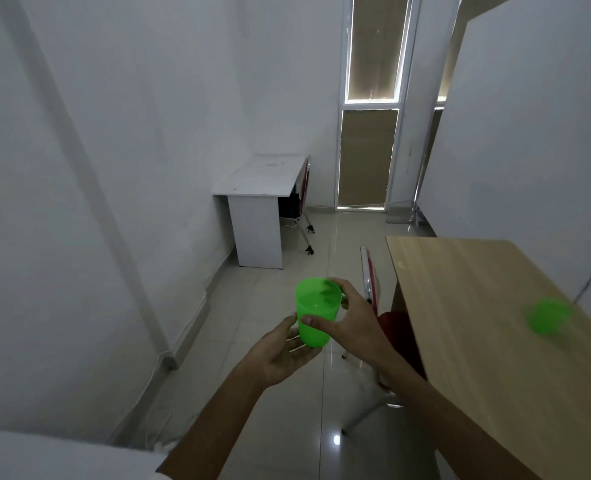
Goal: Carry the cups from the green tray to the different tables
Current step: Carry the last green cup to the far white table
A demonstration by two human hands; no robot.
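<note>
I hold a bright green plastic cup (316,311) upright in front of me, above the tiled floor. My left hand (283,355) cups it from below and behind. My right hand (351,320) grips its side, thumb on the front and fingers over the rim. A second green cup (546,317), blurred, stands on the wooden table (477,306) at my right. The green tray is not in view.
A white desk (263,181) stands against the left wall ahead, with a red chair (302,202) tucked behind it. Another red chair (377,299) sits under the wooden table. A white surface (45,455) fills the bottom left corner. Tall window panels (370,109) close the far end.
</note>
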